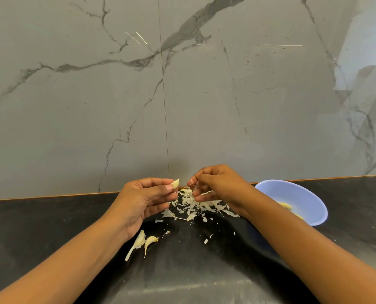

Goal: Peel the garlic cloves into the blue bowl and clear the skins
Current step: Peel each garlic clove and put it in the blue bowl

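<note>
Garlic clove [175, 183] pinched at left hand [142, 201] fingers [160, 182], right hand [215, 185] apart

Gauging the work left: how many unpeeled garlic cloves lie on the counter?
2. One clove lies by the left hand's heel; the other clove lies beside it, toward the right. The skin pile might hide more.
</note>
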### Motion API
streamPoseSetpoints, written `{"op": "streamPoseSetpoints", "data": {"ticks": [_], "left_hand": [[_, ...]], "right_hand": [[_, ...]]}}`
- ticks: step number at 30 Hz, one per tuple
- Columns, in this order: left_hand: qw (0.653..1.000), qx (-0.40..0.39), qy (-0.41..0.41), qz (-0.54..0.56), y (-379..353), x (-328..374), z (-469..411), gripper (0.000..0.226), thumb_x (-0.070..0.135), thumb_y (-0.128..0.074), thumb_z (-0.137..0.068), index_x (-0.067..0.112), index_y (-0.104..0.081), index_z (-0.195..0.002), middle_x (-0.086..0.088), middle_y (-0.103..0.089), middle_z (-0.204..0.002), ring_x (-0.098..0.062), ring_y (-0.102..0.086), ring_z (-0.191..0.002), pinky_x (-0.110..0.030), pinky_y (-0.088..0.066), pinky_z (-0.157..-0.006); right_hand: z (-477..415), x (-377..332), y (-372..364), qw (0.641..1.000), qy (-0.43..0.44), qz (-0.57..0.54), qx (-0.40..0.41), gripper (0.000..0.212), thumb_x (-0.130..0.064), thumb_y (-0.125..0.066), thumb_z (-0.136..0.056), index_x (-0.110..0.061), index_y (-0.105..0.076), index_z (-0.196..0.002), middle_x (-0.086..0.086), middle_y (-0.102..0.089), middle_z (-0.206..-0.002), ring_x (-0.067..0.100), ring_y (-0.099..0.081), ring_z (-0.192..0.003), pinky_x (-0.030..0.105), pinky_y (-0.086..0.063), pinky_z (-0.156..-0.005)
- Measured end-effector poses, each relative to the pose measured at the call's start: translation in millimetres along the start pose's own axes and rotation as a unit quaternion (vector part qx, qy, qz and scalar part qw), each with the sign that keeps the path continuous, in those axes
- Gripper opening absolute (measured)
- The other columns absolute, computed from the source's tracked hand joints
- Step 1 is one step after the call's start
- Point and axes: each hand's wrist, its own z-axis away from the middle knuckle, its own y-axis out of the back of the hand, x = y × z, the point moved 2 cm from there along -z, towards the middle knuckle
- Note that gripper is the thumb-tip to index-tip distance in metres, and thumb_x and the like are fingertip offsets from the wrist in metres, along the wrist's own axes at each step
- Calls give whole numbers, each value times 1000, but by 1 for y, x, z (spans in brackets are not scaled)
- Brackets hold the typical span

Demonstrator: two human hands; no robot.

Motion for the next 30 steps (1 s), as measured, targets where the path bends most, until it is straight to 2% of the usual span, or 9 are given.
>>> {"op": "streamPoseSetpoints", "data": {"ticks": [3, 7, 12, 16, 18, 20, 25, 27, 30], "left_hand": [[1000, -1, 7, 6, 1, 0, -1, 27, 10, -71, -61, 6, -74, -87, -14, -75, -82, -12, -71, -62, -18, -56, -51], [999, -7, -4, -32, -1, -1, 0, 23, 10, -73, -65, 7, -74, -87, -9, -73, -73, -11, -69, -59, -18, -56, -51], [996, -9, -30, -89, -2, -2, 2, 14, 5, -67, -83, 9, -74, -95, -5, -71, -71, -11, -66, -58, -19, -55, -51], [995, 23, -69, -68, 3, -1, -3, 29, 12, -50, -98, 32, -61, -116, -5, -69, -77, -15, -64, -58, -23, -54, -48], [968, 36, -151, -199, 7, 0, -5, 30, 18, -55, -96, 41, -59, -116, -2, -68, -87, -15, -66, -69, -23, -54, -54], [911, 39, -230, -341, 8, 3, -5, 24, 20, -67, -88, 40, -68, -102, 6, -68, -87, -6, -64, -77, -24, -54, -62], [891, 34, -248, -378, 9, 6, -4, 26, 21, -75, -81, 40, -68, -98, 9, -65, -71, -2, -59, -61, -28, -53, -65], [872, 26, -264, -412, 9, 4, -4, 35, 16, -75, -81, 43, -66, -101, 16, -64, -85, 4, -59, -78, -14, -47, -69], [870, -2, -271, -412, 3, 1, -1, 36, 22, -77, -79, 41, -67, -108, 20, -65, -97, 8, -58, -93, -9, -43, -73]], "right_hand": [[-1, -1, 0, 1000, 20, 14, 3, 17, -10, -55, -94, -7, -68, -83, 6, -67, -82, 11, -64, -68, 25, -58, -64], [-1, 0, -5, 996, 55, 63, -5, 14, -24, -70, -85, -9, -70, -86, 1, -65, -73, 6, -63, -64, 24, -57, -63], [-1, 2, -9, 994, 68, 77, -19, 8, -17, -69, -86, -11, -69, -81, 4, -62, -70, 9, -59, -61, 24, -56, -62], [-3, 4, -4, 999, 29, 11, -20, 7, -11, -68, -86, -7, -68, -80, 7, -61, -71, 7, -57, -58, 19, -52, -56], [-3, 5, -2, 1000, 10, -12, -19, 7, -11, -67, -86, -5, -68, -82, 6, -61, -71, 6, -57, -56, 18, -52, -56], [-4, 5, -1, 1000, 0, -21, -17, 7, -11, -67, -86, -5, -68, -83, 7, -62, -72, 6, -58, -56, 19, -52, -56], [-4, 5, 2, 999, -16, -35, -11, 7, -12, -67, -86, -7, -69, -82, 6, -64, -74, 7, -58, -58, 19, -53, -56], [-4, 5, 2, 997, -31, -63, -21, 7, -11, -67, -86, -7, -69, -80, 5, -64, -71, 6, -58, -56, 18, -52, -54], [-2, 6, 0, 992, -59, -106, -43, 8, -8, -65, -87, -5, -67, -80, 3, -64, -65, 6, -59, -53, 16, -51, -51]]}}
